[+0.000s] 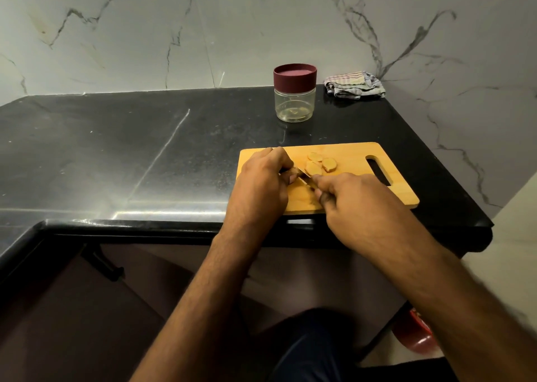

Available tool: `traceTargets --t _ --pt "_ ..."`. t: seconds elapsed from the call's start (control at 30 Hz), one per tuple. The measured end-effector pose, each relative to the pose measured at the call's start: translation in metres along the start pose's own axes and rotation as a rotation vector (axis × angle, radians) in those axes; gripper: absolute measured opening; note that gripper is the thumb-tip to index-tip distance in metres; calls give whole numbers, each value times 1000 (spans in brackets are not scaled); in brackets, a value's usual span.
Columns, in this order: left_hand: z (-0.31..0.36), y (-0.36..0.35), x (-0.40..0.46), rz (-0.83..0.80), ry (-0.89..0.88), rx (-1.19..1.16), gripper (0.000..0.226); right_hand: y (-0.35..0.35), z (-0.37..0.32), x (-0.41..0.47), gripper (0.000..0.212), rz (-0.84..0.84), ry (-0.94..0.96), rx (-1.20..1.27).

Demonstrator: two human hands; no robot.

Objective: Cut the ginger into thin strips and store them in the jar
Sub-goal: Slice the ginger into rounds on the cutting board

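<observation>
At frame centre the left hand [263, 178] pinches the ginger piece [293, 173] so near the knife [305, 178] gripped by the right hand [348, 198] that a slip could nick fingertips

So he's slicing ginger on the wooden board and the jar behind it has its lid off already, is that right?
Not quite. The head view shows the jar with its maroon lid on, and nothing visible inside it. The rest holds: ginger slices lie on the wooden board, the right hand grips the knife, and the left hand steadies the ginger.

arms [232, 280]: bare, no sleeves | wrists: no watch | legwear [308, 349]: dark
</observation>
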State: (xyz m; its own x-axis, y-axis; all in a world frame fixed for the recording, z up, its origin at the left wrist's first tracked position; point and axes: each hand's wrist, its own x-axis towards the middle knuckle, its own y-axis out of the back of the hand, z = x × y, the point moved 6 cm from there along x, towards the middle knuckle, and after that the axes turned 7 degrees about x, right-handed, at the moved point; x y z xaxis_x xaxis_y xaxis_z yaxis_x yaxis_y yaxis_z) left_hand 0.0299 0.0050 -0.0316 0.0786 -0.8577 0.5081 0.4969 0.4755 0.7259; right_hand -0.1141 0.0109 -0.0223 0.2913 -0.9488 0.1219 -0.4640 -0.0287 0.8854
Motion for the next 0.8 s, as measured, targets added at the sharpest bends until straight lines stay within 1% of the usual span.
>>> traceTargets --t 0.1,0.2,0.23,0.33,0.5,0.63,0.73,0.8 --pt "-1 1 0 6 2 -14 10 -1 1 -1 37 25 1 16" --pt "-2 2 0 -24 21 -28 10 11 1 -7 40 137 28 41" --pt "-3 2 0 -34 27 -32 11 16 2 -9 40 150 31 45" --pt "-2 4 -2 -29 21 -56 14 20 4 -20 40 109 46 52" --pt "-5 8 -6 18 35 -51 10 12 1 -33 38 38 32 15" --pt "-7 7 -8 38 22 -19 14 6 -1 -19 35 28 17 -29" --pt "-8 8 -7 34 28 -32 14 3 -4 -4 39 5 -4 -32" --pt "-8 9 -7 25 32 -44 13 6 -4 -4 40 51 7 1"
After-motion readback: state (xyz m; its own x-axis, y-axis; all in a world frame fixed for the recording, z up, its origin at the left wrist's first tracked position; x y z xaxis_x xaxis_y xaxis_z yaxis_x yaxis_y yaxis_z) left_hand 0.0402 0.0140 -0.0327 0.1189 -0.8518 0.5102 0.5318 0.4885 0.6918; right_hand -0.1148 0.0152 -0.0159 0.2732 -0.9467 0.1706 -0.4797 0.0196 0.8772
